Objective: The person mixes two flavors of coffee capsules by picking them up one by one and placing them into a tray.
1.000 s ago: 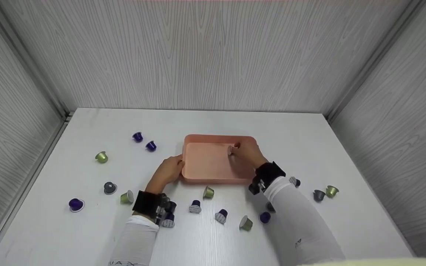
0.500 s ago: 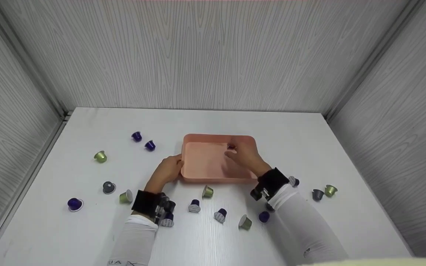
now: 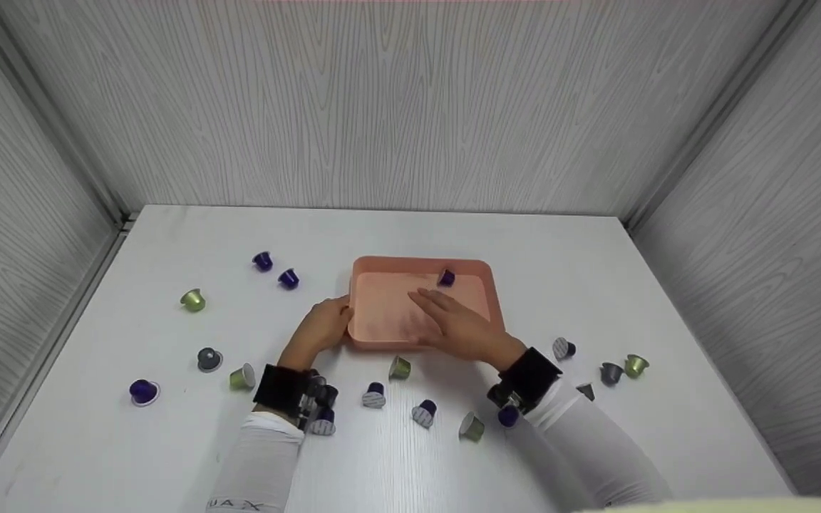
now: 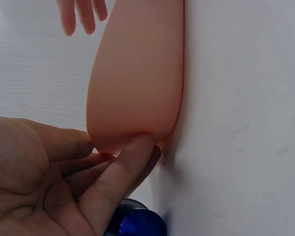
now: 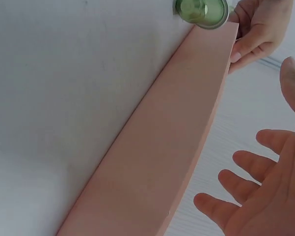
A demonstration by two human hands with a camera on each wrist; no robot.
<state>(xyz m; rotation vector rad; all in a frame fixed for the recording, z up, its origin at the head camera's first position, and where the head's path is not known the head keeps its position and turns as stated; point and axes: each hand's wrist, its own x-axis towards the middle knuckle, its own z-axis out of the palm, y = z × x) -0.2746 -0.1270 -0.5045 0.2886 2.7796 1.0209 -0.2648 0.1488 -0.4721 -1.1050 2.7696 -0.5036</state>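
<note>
"Pink tray [image 3: 385, 306], head view first: how does it lie?"

"It sits on the white table [image 3: 567, 249] ahead of me, its long axis running left to right. My left hand [image 3: 323, 326] grips its left end; my right hand [image 3: 462, 329] hangs over its right half, fingers straight and holding nothing."

"And the purple capsule [image 3: 447, 278]?"

"Inside the tray, close to the far wall and right of the middle. It lies just beyond my right fingers, away from me, so the right hand is clearly the nearer one. Whether it stands upright or is tipped, I cannot tell."

"The left wrist view?"

"Thumb and fingers pinch the tray's rounded end, and a blue capsule [image 4: 145, 223] shows past them. The tips of my right fingers appear well apart, beyond the wall."

"And the right wrist view?"

"There my right fingers spread wide, touching nothing that I can see. A green capsule [image 5: 211, 12] is outside the tray's near long wall, towards the end my left hand holds"
</note>
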